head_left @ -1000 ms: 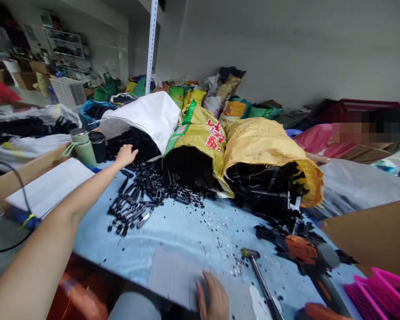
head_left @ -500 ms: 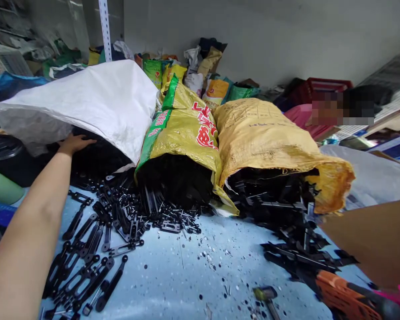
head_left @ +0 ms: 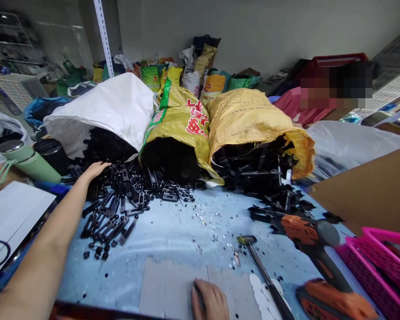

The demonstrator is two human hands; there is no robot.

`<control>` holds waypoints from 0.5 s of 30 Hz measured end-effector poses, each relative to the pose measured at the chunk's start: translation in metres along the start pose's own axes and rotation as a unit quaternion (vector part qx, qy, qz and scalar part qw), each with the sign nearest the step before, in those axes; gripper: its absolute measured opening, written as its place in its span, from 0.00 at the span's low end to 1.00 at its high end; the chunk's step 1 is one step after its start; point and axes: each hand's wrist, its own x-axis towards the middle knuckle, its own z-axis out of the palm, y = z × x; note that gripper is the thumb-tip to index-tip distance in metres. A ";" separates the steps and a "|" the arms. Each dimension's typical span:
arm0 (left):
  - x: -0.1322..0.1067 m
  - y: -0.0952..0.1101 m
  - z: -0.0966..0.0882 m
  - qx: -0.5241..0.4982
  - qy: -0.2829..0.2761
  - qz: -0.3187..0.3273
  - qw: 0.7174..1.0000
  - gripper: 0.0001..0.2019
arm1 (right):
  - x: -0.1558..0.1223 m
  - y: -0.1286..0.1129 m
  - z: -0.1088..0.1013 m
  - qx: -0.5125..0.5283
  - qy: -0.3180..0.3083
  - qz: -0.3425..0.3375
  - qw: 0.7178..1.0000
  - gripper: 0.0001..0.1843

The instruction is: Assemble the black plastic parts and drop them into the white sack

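Observation:
My left hand [head_left: 98,169] reaches across to a heap of black slotted arms [head_left: 111,229] before the mouth of a white sack [head_left: 103,100]. Its fingers look stretched out over the parts; their tips are partly lost against the black. At the bottom of the view, my right hand [head_left: 213,302] is closed round a dark, narrow part [head_left: 199,297] above a grey cardboard sheet [head_left: 166,284]. Most of that part is hidden by thumb and fingers. Small black-headed screws [head_left: 183,193] lie in front of a yellow-green sack [head_left: 176,120].
A hammer [head_left: 265,273], a cordless drill [head_left: 320,249] and white discs [head_left: 262,295] lie on the right. Dark parts spill from a tan sack [head_left: 253,115]. Pink baskets [head_left: 370,271] stand at the right edge, a green bottle [head_left: 36,164] at left. Behind, a person [head_left: 290,104] bends over.
My left hand has come out of the white sack's mouth onto the heap in front of it. The view has tilted down and widened, and my right hand has come into sight.

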 end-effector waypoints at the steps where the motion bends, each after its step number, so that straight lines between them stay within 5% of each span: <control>1: -0.018 -0.001 0.002 0.006 -0.012 -0.002 1.000 0.27 | 0.000 -0.003 -0.003 0.003 -0.002 -0.007 1.000 0.10; 7: -0.111 0.018 0.007 0.088 -0.022 -0.024 0.996 0.29 | 0.003 -0.023 -0.013 0.015 -0.064 0.029 0.997 0.09; 11: -0.163 0.044 0.011 0.125 0.125 -0.032 0.984 0.32 | -0.007 -0.027 -0.014 0.046 -0.080 0.055 0.994 0.10; 13: -0.187 0.056 0.015 0.134 0.206 0.021 0.969 0.31 | -0.006 -0.026 -0.017 0.069 -0.088 0.064 0.992 0.11; 15: -0.208 0.066 0.019 0.132 0.216 0.089 0.963 0.28 | 0.006 -0.021 -0.020 0.090 -0.111 0.051 0.988 0.12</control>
